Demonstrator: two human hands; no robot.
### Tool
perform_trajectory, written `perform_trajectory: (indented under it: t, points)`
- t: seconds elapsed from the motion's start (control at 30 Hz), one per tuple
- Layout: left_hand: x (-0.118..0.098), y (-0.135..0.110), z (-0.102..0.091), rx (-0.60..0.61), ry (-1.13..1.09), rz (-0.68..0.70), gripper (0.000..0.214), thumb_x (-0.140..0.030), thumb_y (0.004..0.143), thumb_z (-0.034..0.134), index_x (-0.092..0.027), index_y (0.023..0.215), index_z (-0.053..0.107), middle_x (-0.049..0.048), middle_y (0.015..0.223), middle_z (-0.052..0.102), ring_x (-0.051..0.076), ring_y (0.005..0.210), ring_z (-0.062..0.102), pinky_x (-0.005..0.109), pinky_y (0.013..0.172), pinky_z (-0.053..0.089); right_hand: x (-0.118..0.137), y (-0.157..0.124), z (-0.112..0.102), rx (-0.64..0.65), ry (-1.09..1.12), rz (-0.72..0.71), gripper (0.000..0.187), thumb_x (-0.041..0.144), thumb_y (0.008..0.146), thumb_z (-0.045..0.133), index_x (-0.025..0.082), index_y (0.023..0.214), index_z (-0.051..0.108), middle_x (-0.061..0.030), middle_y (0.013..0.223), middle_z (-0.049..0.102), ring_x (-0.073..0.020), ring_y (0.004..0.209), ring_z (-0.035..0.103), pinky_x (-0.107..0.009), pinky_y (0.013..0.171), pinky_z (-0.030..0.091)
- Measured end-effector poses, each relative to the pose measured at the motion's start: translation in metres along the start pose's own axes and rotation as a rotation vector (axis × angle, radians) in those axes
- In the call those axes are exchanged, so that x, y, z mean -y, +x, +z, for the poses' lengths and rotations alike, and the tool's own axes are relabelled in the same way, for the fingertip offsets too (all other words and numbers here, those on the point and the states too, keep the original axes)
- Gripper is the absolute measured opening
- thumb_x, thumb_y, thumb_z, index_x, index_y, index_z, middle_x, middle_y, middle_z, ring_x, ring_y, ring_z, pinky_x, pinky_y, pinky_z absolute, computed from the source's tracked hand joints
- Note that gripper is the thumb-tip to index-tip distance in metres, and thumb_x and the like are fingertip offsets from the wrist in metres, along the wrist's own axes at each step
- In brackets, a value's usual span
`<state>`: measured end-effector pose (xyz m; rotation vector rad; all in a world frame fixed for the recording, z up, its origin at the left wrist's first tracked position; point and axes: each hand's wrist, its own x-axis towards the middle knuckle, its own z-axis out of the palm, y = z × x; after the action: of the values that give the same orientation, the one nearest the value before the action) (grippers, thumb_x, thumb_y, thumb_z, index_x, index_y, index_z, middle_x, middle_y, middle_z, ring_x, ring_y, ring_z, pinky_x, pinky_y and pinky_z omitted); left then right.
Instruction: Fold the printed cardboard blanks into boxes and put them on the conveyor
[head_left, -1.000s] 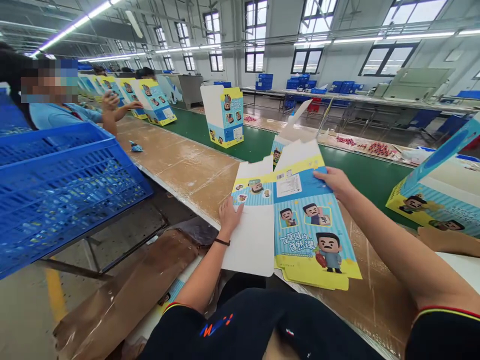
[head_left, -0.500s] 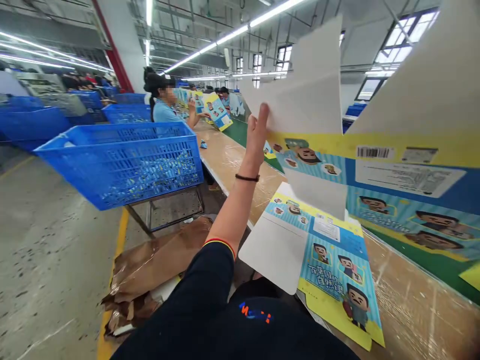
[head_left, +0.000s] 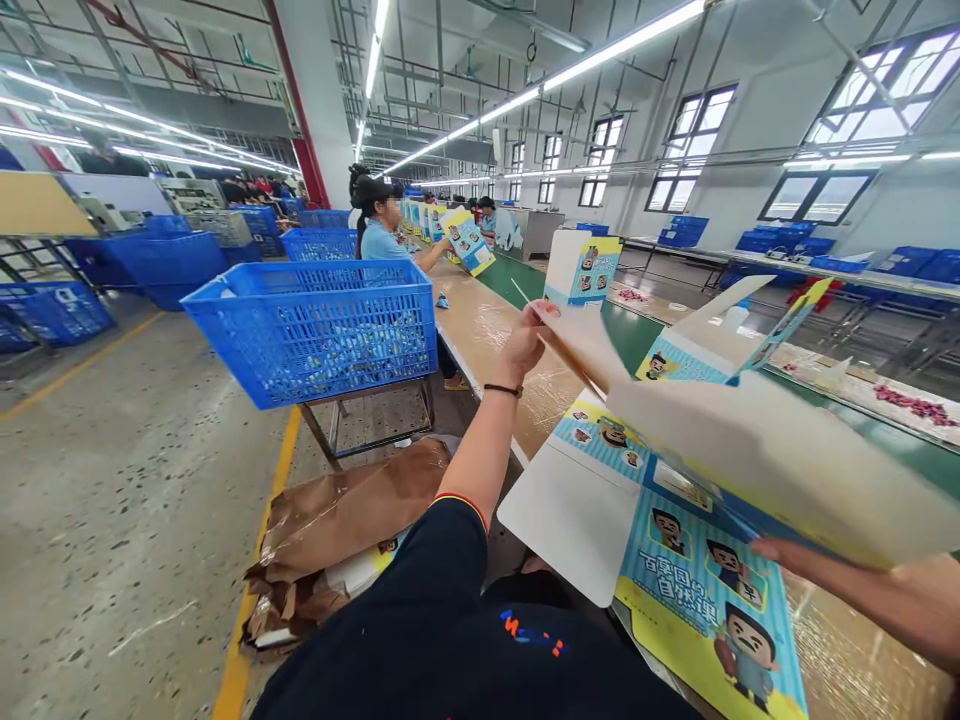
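My left hand (head_left: pixel 525 340) is raised over the table and pinches the far edge of a flat printed carton (head_left: pixel 750 450), white side up, tilted nearly level above the table. My right hand (head_left: pixel 780 552) is under the carton's near edge; only a fingertip and the forearm show. Below it a stack of flat cartons (head_left: pixel 675 560) with cartoon figures in blue and yellow lies on the brown table (head_left: pixel 480 330).
A blue plastic crate (head_left: pixel 315 325) stands on a metal frame to my left. Brown wrapping paper (head_left: pixel 337 520) lies on the floor. Folded boxes (head_left: pixel 581 268) ride a green conveyor (head_left: pixel 637 335). A co-worker in a blue shirt (head_left: pixel 379 235) holds a carton further along.
The carton was lifted off the stack, swung upright in front of the camera, and now tilts down nearly flat. My left hand went from flat on it to pinching its edge.
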<state>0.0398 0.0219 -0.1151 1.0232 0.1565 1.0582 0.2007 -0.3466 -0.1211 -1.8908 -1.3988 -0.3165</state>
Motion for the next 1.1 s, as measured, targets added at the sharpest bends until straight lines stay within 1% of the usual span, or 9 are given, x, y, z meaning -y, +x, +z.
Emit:
perform_trajectory:
  t: [0.2,0.37,0.5,0.63,0.77,0.87,0.97,1.03,1.1]
  points:
    - [0.001,-0.017,0.003,0.309,0.180,-0.011,0.069,-0.023,0.038,0.101,-0.021,0.095,0.061,0.0059,0.110,0.075,0.032,0.122,0.065,0.043,0.105,0.051,0.008,-0.010,0.046,-0.116,0.173,-0.041,0.111,0.081,0.074,0.075,0.054,0.162,0.013,-0.0043,0.170,0.028,-0.0401,0.153,0.036,-0.066,0.117,0.045]
    - [0.008,-0.035,0.029,0.351,0.323,-0.032,0.052,-0.059,0.064,0.094,-0.020,0.080,0.063,0.0015,0.077,0.069,0.022,0.087,0.069,0.033,0.076,0.054,0.010,-0.010,0.082,-0.165,0.321,-0.067,0.124,0.080,0.072,0.079,0.046,0.166,0.005,-0.0055,0.176,0.007,-0.0365,0.163,0.011,-0.064,0.130,0.018]
    - [0.025,-0.043,0.036,0.392,0.324,-0.137,0.055,-0.070,0.069,0.085,-0.019,0.074,0.065,-0.0023,0.064,0.062,0.013,0.062,0.059,0.025,0.057,0.045,0.012,-0.024,0.103,-0.305,0.451,-0.004,0.126,0.086,0.074,0.072,0.040,0.166,0.001,-0.0088,0.176,-0.003,-0.0356,0.163,0.006,-0.063,0.130,0.019]
    - [0.042,-0.041,0.037,0.400,0.310,-0.143,0.061,-0.075,0.059,0.087,-0.019,0.067,0.065,-0.0031,0.056,0.061,0.012,0.052,0.056,0.024,0.049,0.041,0.009,-0.052,0.102,-0.244,0.447,0.085,0.129,0.090,0.074,0.068,0.040,0.166,-0.006,-0.0091,0.176,-0.006,-0.0375,0.162,0.013,-0.062,0.124,0.034]
    - [0.038,-0.040,0.044,0.457,0.322,-0.103,0.054,-0.073,0.064,0.086,-0.021,0.070,0.072,0.0033,0.068,0.074,0.019,0.062,0.069,0.028,0.052,0.050,0.014,-0.067,0.079,-0.242,0.309,0.044,0.122,0.100,0.078,0.040,0.038,0.165,-0.018,-0.0058,0.176,-0.009,-0.0379,0.162,0.011,-0.058,0.122,0.039]
    - [0.030,-0.049,0.053,0.483,0.342,-0.079,0.049,-0.070,0.069,0.085,-0.022,0.077,0.079,0.0085,0.086,0.081,0.026,0.083,0.076,0.033,0.064,0.058,0.018,-0.063,0.065,-0.328,0.272,-0.093,0.086,0.088,0.092,0.017,0.043,0.165,0.010,-0.0033,0.174,0.017,-0.0358,0.161,0.018,-0.061,0.120,0.038]
    - [0.030,-0.063,0.060,0.476,0.325,-0.018,0.051,-0.069,0.068,0.085,-0.021,0.084,0.082,0.0114,0.108,0.081,0.030,0.108,0.074,0.036,0.083,0.061,0.026,-0.051,0.059,-0.439,0.307,-0.132,0.068,0.081,0.096,0.020,0.035,0.121,0.062,-0.0101,0.133,0.057,-0.0364,0.146,0.045,-0.063,0.118,0.039]
    - [0.030,-0.071,0.064,0.441,0.296,0.029,0.051,-0.070,0.070,0.084,-0.022,0.083,0.081,0.0116,0.113,0.080,0.030,0.116,0.072,0.037,0.090,0.060,0.039,-0.040,0.057,-0.638,0.304,-0.054,0.063,0.083,0.094,0.031,0.027,0.080,0.057,-0.0092,0.095,0.055,-0.0335,0.112,0.064,-0.060,0.107,0.049]
    - [0.025,-0.074,0.068,0.373,0.260,0.076,0.050,-0.072,0.073,0.080,-0.023,0.078,0.078,0.0094,0.103,0.081,0.029,0.112,0.073,0.036,0.088,0.060,0.058,-0.029,0.054,-0.844,0.348,-0.001,0.062,0.076,0.097,0.036,0.025,0.061,0.038,-0.0045,0.073,0.039,-0.0263,0.076,0.059,-0.052,0.083,0.057]
